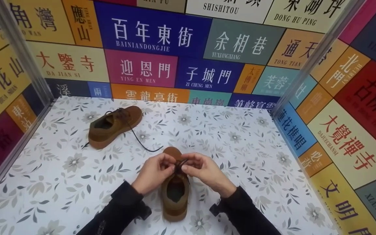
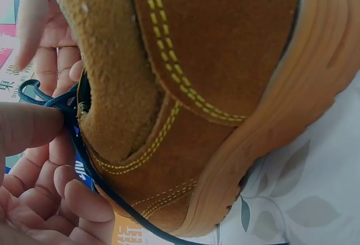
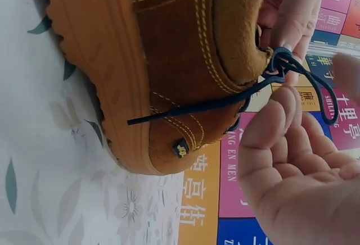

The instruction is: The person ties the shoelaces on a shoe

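A brown suede shoe point(image 1: 175, 209) with yellow stitching stands at front centre, its toe away from me. Dark blue laces point(image 2: 73, 116) are looped and crossed over its tongue. My left hand point(image 1: 153, 173) pinches the lace at the knot between thumb and fingers. Close by on the other side, my right hand point(image 1: 207, 171) has its fingers bent beside the knot and its thumb apart from them. A lace loop point(image 3: 326, 101) stands out in that gap. One loose lace end point(image 3: 169, 112) hangs down the shoe's side.
Another brown shoe point(image 1: 119, 124) lies farther back on the left, its untied lace point(image 1: 142, 143) trailing right. Both shoes are on a white flower-patterned surface point(image 1: 233, 150). Panels with coloured Chinese signs point(image 1: 152, 32) stand at the back and both sides.
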Motion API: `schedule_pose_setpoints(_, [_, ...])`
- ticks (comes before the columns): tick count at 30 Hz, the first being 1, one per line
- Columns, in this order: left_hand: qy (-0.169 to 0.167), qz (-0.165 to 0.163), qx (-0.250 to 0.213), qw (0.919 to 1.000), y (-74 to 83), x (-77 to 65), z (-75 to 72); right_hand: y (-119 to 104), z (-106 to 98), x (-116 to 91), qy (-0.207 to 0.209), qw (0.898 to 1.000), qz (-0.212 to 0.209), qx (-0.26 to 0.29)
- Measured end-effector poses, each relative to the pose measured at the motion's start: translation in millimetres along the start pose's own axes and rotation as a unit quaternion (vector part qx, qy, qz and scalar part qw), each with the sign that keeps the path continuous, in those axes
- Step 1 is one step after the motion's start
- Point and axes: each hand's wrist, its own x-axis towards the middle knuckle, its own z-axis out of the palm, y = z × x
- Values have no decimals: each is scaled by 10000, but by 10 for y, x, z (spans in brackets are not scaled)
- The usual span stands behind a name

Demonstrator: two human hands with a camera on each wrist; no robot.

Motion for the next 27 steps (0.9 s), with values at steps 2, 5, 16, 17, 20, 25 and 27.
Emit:
schedule_pose_setpoints(2, [15, -18, -20, 10000, -8, -2, -6, 14, 6, 2, 152, 9999, -38, -6])
schedule_pose_setpoints(5, [28, -58, -71, 10000, -16, -14, -22, 33, 17, 9, 507, 9987, -32, 22])
schedule_pose_setpoints(16, [44, -220, -374, 9991, -31, -56, -105, 66, 8, 37, 922, 9956, -1, 150])
schedule_pose_setpoints(17, [34, -221, -387, 9990, -35, -56, -107, 70, 10, 41, 925, 9956, -29, 132])
schedule_pose_setpoints(20, [13, -195, -381, 9991, -54, -59, -118, 91, 8, 46, 1016, 9948, -49, 106])
schedule_pose_setpoints(25, [103, -203, -260, 9994, -110, -81, -166, 171, -25, 15, 1191, 9927, 35, 207])
schedule_pose_setpoints(27, [176, -232, -219, 9993, -134, -100, -194, 230, -56, -15, 1224, 9922, 106, 225])
